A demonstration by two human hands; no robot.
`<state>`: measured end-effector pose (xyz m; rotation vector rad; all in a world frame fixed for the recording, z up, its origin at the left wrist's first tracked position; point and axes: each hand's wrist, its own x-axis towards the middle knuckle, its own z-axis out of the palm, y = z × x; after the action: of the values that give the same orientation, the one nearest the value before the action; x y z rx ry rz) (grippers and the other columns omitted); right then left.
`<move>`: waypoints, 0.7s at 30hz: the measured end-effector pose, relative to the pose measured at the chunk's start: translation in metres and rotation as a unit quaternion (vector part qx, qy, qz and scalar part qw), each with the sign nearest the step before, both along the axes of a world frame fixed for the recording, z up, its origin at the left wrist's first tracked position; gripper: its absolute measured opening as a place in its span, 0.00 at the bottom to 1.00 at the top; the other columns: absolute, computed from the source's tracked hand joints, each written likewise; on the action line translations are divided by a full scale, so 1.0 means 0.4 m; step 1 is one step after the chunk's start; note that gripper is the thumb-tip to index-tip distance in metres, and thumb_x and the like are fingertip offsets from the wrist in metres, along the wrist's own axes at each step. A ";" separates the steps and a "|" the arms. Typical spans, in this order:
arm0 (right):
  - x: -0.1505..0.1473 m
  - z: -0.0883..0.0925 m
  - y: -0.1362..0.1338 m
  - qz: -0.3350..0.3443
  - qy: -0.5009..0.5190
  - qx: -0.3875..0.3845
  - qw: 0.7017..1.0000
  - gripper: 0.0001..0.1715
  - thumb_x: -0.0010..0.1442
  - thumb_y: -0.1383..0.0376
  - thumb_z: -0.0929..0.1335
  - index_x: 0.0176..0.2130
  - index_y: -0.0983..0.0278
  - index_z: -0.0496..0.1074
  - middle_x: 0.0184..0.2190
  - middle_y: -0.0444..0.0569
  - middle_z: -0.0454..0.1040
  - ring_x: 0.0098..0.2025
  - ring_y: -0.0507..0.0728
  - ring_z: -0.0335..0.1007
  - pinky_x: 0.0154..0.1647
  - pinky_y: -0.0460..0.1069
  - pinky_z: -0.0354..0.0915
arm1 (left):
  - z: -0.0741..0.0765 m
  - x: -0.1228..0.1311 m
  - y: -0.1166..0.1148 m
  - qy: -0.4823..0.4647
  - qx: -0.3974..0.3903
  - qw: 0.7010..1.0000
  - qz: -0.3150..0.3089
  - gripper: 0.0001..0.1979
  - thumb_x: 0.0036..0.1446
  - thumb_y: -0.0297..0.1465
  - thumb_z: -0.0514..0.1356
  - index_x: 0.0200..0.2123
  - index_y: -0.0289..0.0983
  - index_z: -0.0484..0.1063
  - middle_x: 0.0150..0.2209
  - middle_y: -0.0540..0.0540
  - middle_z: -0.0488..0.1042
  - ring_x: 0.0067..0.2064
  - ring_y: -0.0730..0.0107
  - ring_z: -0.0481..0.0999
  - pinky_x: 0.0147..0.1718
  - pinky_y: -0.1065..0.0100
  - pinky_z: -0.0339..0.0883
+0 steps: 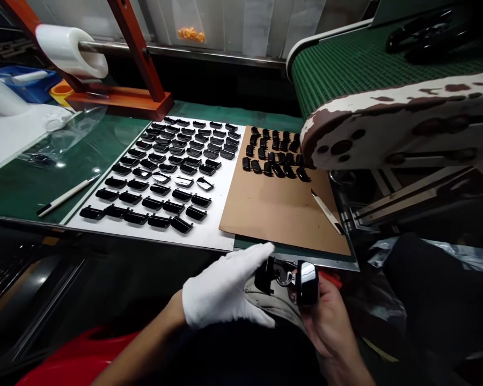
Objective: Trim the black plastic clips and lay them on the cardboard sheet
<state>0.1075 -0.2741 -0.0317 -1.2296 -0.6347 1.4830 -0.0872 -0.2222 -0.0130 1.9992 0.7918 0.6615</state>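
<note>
My right hand (330, 316) is bare and closed around a glossy black moulded plastic part (307, 289), held over my lap. Its flat face reflects the light. A second black piece (264, 276) sits to the left, seemingly joined to the first by a thin curved middle section. Around that left piece, my white-gloved left hand (225, 287) is open, thumb and fingers spread apart; whether the glove touches it I cannot tell. Beyond my hands, rows of similar black parts (160, 188) lie on a white sheet (213, 230). Several smaller black parts (278, 170) sit on brown cardboard (273, 214).
A green conveyor belt (346, 69) with black parts on it overhangs the table at right. One pale-handled knife (326, 212) lies on the cardboard, another (66, 197) on the green table at left. A plastic film roll (70, 51) hangs on an orange-red stand (116, 102).
</note>
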 end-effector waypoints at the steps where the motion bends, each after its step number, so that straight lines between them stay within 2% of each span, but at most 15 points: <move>1: -0.002 0.007 0.000 0.009 0.010 -0.010 1.000 0.17 0.38 0.55 0.79 0.27 0.60 0.76 0.19 0.39 0.70 0.20 0.45 0.60 0.22 0.39 0.61 | 0.001 0.006 0.003 0.002 0.012 1.000 -0.022 0.53 0.41 0.38 0.72 0.65 0.44 0.45 0.58 0.40 0.67 0.56 0.56 0.70 0.55 0.61 0.65; 4: -0.002 0.017 -0.001 0.032 0.028 -0.026 0.999 0.20 0.34 0.54 0.80 0.27 0.60 0.77 0.19 0.39 0.70 0.20 0.45 0.60 0.22 0.38 0.61 | 0.004 0.018 0.010 0.024 0.037 0.997 -0.058 0.45 0.51 0.37 0.67 0.65 0.42 0.44 0.54 0.41 0.71 0.53 0.61 0.73 0.52 0.64 0.66; 7: 0.013 0.016 -0.004 0.055 0.003 -0.023 0.998 0.18 0.39 0.55 0.79 0.32 0.58 0.78 0.24 0.40 0.74 0.25 0.46 0.64 0.28 0.38 0.63 | 0.007 0.019 0.015 0.075 0.028 0.995 -0.053 0.45 0.51 0.36 0.67 0.65 0.42 0.44 0.52 0.41 0.73 0.50 0.59 0.75 0.47 0.65 0.69; 10: 0.034 0.026 -0.002 0.134 -0.104 0.010 0.985 0.15 0.49 0.54 0.75 0.38 0.56 0.78 0.33 0.43 0.77 0.33 0.51 0.68 0.37 0.43 0.66 | 0.012 0.017 0.021 0.112 0.020 0.991 -0.064 0.45 0.49 0.36 0.67 0.65 0.40 0.46 0.50 0.41 0.74 0.47 0.58 0.78 0.43 0.65 0.71; 14: 0.053 0.074 0.002 0.204 -0.250 0.074 0.944 0.15 0.57 0.53 0.69 0.40 0.59 0.78 0.38 0.48 0.77 0.40 0.57 0.70 0.40 0.47 0.66 | 0.026 0.014 0.018 0.074 0.050 0.993 -0.075 0.40 0.52 0.35 0.65 0.64 0.41 0.50 0.50 0.44 0.75 0.49 0.62 0.77 0.46 0.67 0.70; 18: 0.062 0.103 0.003 0.240 -0.263 0.095 0.930 0.18 0.60 0.52 0.66 0.41 0.59 0.77 0.37 0.49 0.78 0.36 0.55 0.71 0.37 0.47 0.66 | 0.039 0.015 -0.022 0.028 0.067 0.997 -0.013 0.40 0.51 0.33 0.67 0.63 0.44 0.51 0.52 0.48 0.74 0.49 0.67 0.77 0.49 0.71 0.69; 21: 0.061 0.074 0.001 0.253 -0.176 0.092 0.947 0.16 0.59 0.53 0.67 0.39 0.60 0.78 0.34 0.50 0.78 0.33 0.54 0.72 0.33 0.46 0.65 | 0.026 0.024 -0.073 0.038 0.063 0.994 0.079 0.42 0.46 0.34 0.69 0.62 0.46 0.53 0.49 0.51 0.76 0.44 0.70 0.79 0.46 0.73 0.72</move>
<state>0.1321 -0.2739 -0.0023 -1.2484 -1.3813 1.5754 -0.0776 -0.2514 -0.0025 2.1015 0.9831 0.7459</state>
